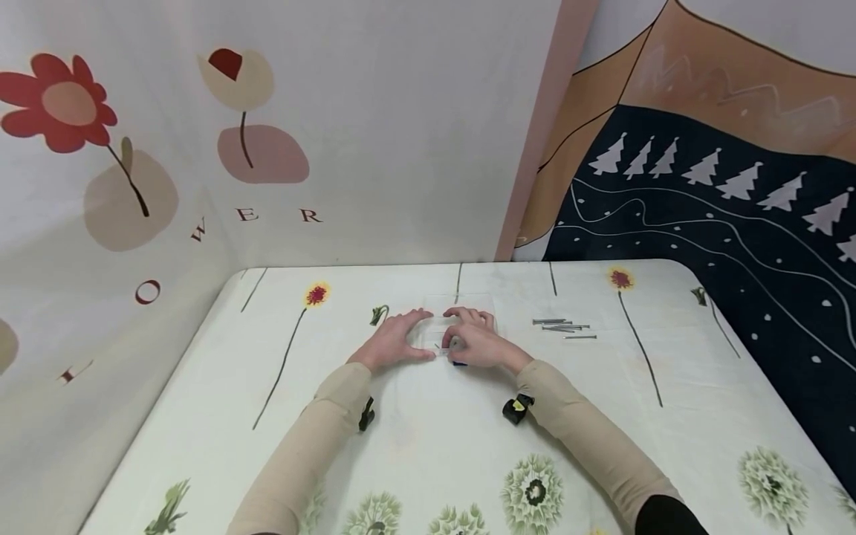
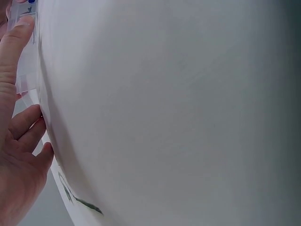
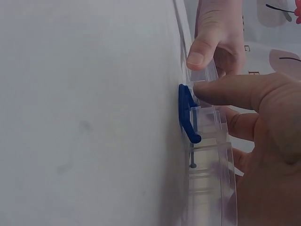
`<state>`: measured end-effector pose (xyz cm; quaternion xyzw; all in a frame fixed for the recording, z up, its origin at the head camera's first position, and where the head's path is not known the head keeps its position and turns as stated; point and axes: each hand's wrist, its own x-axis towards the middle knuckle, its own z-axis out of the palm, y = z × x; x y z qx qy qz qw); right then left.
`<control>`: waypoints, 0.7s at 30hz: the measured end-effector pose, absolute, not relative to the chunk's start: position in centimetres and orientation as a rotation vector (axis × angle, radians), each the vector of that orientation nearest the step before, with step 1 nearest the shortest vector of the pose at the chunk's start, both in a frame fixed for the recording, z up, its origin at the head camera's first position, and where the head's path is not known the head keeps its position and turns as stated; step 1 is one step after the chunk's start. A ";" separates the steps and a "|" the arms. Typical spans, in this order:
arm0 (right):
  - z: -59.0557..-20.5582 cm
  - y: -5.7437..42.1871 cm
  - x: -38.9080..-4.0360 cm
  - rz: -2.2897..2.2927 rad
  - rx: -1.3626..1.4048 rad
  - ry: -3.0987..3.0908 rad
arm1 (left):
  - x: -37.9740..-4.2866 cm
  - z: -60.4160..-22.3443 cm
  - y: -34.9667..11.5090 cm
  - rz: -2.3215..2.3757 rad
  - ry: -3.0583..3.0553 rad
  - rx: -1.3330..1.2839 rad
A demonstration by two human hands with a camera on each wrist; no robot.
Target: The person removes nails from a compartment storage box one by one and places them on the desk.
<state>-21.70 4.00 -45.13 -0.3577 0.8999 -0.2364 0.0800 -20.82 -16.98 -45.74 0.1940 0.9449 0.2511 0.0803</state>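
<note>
A clear plastic box (image 3: 207, 162) with thin dividers rests on the table between the two hands. On its front is a blue latch (image 3: 187, 113). Behind the front wall a dark nail (image 3: 192, 165) shows through. My left hand (image 1: 399, 342) holds the box's left end, its thumb at the front wall and its fingers toward the back. My right hand (image 1: 480, 340) grips the box from the right, with the thumb near the blue latch and curled fingers behind. The left wrist view catches only a corner of the box, beside the left thumb.
Several loose nails (image 1: 562, 325) lie on the table to the right of the box. The table is covered by a white flowered cloth (image 1: 428, 438). Printed curtains (image 1: 401, 134) hang behind and at the sides.
</note>
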 end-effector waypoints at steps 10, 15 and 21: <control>-45.0 4.4 -21.5 -0.746 -1.089 2.666 | -20.7 -45.8 -17.0 0.753 2.832 0.588; -44.8 4.4 -21.4 -0.775 -1.109 2.657 | -20.7 -45.8 -17.0 0.729 2.846 0.587; -44.7 3.8 -21.3 -0.826 -1.068 2.664 | -20.8 -45.7 -17.0 0.715 2.844 0.585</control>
